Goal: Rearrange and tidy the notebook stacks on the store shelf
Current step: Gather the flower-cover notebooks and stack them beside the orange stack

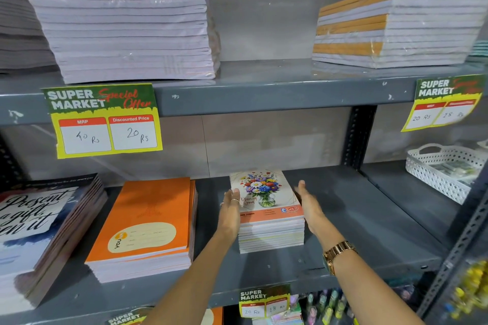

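A small stack of notebooks with a flower-vase cover [268, 198] stands on the grey middle shelf [356, 219]. My left hand [229, 215] lies flat against the stack's left side, fingers extended. My right hand [310, 207] is flat and open at the stack's right side, close to it or just touching. To the left lies a stack of orange notebooks [150, 221], and at the far left a stack of dark notebooks with script lettering [39, 227].
The upper shelf holds a tall white notebook stack [126, 24] and a wrapped white-and-orange stack [396, 26]. Yellow price tags [105, 121] hang from shelf edges. A white perforated basket [443, 169] sits at the right. Black uprights [356, 137] divide the bays.
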Demonstrator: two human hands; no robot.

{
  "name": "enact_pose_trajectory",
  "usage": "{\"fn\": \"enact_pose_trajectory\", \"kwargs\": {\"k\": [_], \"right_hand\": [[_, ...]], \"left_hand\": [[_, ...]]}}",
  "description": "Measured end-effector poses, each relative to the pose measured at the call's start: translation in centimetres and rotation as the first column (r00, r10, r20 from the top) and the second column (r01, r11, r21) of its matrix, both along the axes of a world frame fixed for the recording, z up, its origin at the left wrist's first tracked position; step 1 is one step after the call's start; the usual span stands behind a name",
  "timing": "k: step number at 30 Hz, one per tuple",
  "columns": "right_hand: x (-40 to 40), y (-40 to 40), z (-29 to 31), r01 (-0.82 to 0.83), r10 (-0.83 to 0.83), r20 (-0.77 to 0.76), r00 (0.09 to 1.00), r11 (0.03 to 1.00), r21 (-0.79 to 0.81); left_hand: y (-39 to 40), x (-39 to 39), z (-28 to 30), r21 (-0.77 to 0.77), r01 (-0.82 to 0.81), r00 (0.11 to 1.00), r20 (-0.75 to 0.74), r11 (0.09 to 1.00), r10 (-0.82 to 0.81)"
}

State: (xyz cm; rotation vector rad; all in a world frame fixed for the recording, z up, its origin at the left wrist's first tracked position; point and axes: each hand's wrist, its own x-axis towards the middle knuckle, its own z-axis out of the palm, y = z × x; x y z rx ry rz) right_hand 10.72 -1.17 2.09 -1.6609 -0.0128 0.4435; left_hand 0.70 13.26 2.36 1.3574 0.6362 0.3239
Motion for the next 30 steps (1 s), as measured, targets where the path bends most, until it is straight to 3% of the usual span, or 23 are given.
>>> {"fn": "enact_pose_trajectory", "kwargs": {"k": [2,3,6,9,13,15,21,30], "right_hand": [[-0.6,-0.4,0.2,0.155,-0.127,0.258,0.958,0.983,-0.094],[-1.0,-0.7,0.1,0.209,-0.129,0.432,0.893,0.967,-0.143],[-1.8,-1.8,-1.0,0.233,0.078,0.783,0.617,0.933,-0.276],[-2.1,-2.6,-2.8,0.259,0.303,0.856,0.419,0.864,-0.432],[-3.0,-3.1,-3.3,0.295,0.466,0.846,0.258,0.796,-0.528],[-3.3,-2.9,-3.3,0.293,0.489,0.831,0.265,0.78,-0.552],[-3.8,-2.4,-3.2,0.317,0.441,0.842,0.311,0.787,-0.53],[-4.2,-2.3,-4.0,0.324,0.469,0.83,0.301,0.769,-0.551]], "left_hand": [[-0.6,-0.9,0.2,0.212,-0.04,0.996,0.087,0.976,0.022],[-0.8,-1.4,0.2,0.336,-0.044,0.996,0.093,0.941,0.013],[-0.7,-2.2,-0.9,0.679,0.005,0.998,0.039,0.734,-0.044],[-0.8,-3.1,-1.8,0.866,0.098,0.991,-0.038,0.491,-0.13],[-0.5,-3.8,-2.7,0.958,0.204,0.967,-0.165,0.202,-0.194],[-0.3,-3.9,-2.6,0.956,0.242,0.958,-0.208,0.165,-0.199],[-0.4,-3.8,-2.0,0.945,0.274,0.952,-0.239,0.179,-0.191],[-0.4,-3.6,-2.5,0.958,0.224,0.963,-0.189,0.181,-0.19]]}}
